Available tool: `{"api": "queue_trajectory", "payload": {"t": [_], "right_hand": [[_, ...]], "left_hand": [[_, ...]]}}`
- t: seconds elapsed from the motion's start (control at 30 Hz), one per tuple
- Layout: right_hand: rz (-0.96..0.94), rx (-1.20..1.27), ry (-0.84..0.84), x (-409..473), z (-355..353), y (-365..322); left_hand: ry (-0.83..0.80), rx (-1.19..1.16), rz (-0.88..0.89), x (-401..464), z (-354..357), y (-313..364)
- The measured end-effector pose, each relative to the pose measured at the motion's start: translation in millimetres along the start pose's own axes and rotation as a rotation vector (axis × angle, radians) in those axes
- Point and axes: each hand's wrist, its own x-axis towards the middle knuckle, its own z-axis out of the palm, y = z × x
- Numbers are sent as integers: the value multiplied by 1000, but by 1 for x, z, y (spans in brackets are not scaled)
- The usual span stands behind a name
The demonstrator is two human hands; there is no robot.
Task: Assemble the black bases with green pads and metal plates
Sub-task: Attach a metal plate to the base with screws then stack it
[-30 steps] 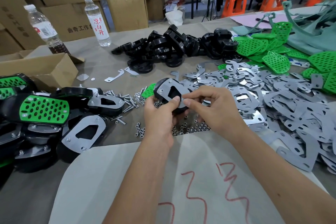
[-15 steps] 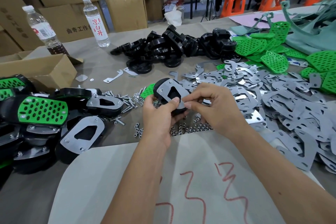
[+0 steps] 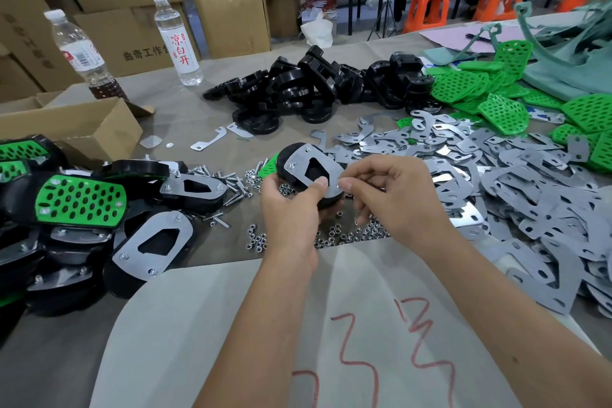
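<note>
Two hands are working one base (image 3: 291,172) above the middle of the tabletop (image 3: 212,238), over a scatter of nuts (image 3: 351,235). The left hand (image 3: 291,209) is gripping the base from below and the near side, its thumb lying on the plate (image 3: 323,172) that is sitting on top. The right hand (image 3: 390,195) is closing thumb and forefinger in a narrow pinch at the plate's near right corner; what it is pinching is too small to tell, probably a nut or screw head.

The base's long axis is running from far left to near right, and its near end is pointing at the right hand, so that hand is the nearer one for fastening this corner. Two fasteners are already showing at the plate's far end.

Bolts (image 3: 231,182) are lying just left of the hands, finished units (image 3: 79,202) are piling up at the left edge, loose plates (image 3: 496,182) are spreading toward the right edge, spare bases (image 3: 311,86) are heaped toward the far edge, and green pads (image 3: 503,113) are filling the far right corner.
</note>
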Motion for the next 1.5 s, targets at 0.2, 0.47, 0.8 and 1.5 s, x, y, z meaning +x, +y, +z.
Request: {"api": "queue_trajectory", "payload": {"t": [0.2, 0.47, 0.8, 1.5], "right_hand": [[-95, -143, 47, 2, 2, 2], [-207, -162, -49, 3, -2, 3], [-201, -91, -139, 6, -12, 1], [-203, -209, -101, 1, -4, 2]], "left_hand": [[-24, 53, -11, 0, 1, -1], [-38, -9, -62, 0, -1, 3], [-105, 2, -107, 1, -4, 7], [-71, 3, -110, 2, -3, 8]]}}
